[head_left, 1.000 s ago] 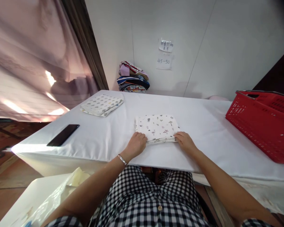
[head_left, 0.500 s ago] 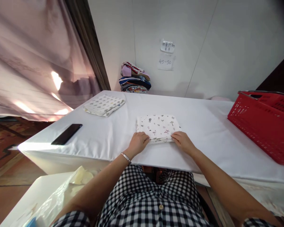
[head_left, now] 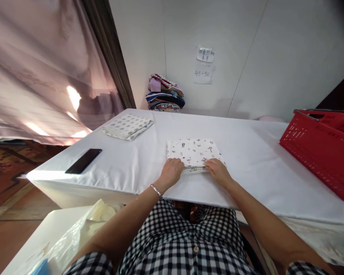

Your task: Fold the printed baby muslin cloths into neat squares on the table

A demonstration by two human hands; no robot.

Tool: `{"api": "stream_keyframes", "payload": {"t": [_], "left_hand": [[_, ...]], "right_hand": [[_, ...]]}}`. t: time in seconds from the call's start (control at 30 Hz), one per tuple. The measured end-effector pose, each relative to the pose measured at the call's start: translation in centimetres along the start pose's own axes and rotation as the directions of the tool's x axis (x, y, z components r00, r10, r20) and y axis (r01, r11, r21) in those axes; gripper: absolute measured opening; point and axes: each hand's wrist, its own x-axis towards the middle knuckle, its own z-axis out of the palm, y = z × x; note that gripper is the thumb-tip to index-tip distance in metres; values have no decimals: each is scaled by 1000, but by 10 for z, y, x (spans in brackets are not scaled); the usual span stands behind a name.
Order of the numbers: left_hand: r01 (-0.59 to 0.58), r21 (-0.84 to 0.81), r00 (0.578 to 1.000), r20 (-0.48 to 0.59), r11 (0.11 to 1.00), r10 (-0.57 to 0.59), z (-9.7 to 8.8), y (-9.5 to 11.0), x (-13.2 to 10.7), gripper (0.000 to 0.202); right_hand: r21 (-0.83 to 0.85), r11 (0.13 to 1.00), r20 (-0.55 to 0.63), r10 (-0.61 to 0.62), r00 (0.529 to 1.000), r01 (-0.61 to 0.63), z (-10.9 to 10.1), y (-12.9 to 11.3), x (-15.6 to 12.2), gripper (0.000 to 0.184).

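Observation:
A white folded cloth [head_left: 192, 151] printed with small plants and figures lies flat on the white-covered table [head_left: 246, 160], its layered edge facing me. My left hand [head_left: 172, 172], with a silver bracelet at the wrist, grips the near left corner of this cloth. At the near right corner, my right hand [head_left: 218, 171] pinches the top layers between thumb and fingers. Both hands are closed on the near edge, and the fingertips are partly hidden. Another folded cloth [head_left: 129, 126] with grey hearts rests farther back on the left, apart from my hands.
A black phone [head_left: 84, 161] lies at the table's left. The red basket [head_left: 321, 152] stands on the right end. Stacked folded fabrics [head_left: 165, 93] sit against the wall, left of paper signs [head_left: 203, 74]. A plastic bag [head_left: 74, 236] lies on a lower white surface at left.
My right hand has shifted slightly left and inward along the cloth's near edge. My left hand stays at its corner. The whole view has moved a little.

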Motion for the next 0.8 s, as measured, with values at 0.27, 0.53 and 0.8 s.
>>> {"api": "stream_keyframes", "payload": {"t": [0.27, 0.53, 0.8], "left_hand": [[-30, -8, 999, -15, 1000, 30, 7, -1, -10, 17], [7, -85, 1000, -14, 996, -8, -1, -9, -22, 23], [81, -166, 996, -21, 983, -85, -2, -4, -31, 32]], "right_hand": [[9, 1000, 39, -8, 999, 7, 5, 1, -5, 24], [93, 994, 8, 56, 998, -56, 6, 1, -12, 24], [118, 990, -25, 76, 997, -72, 7, -2, -13, 25]]}}
